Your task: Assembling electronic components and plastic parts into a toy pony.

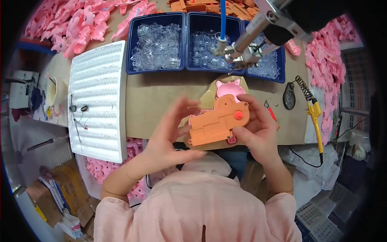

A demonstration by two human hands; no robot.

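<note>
My right hand (259,130) grips the right end of an orange plastic housing (211,128), with its thumb in front and its fingers behind. The housing has a stepped body, a rounded end and a small red round knob (238,115). At the housing's left end is my left hand (171,135), slightly blurred, thumb and fingers spread around it; whether they touch it I cannot tell. Behind the housing, a pink animal-shaped shell (230,88) rests in a tan holder (207,93). The housing covers most of that shell.
Blue bins (156,71) of clear plastic parts line the back, below an overhead metal tool (244,50). A white ribbed foam tray (98,101) stands left. A yellow soldering iron (315,121) hangs at right near its stand (288,97). Pink shells (86,28) pile at both sides.
</note>
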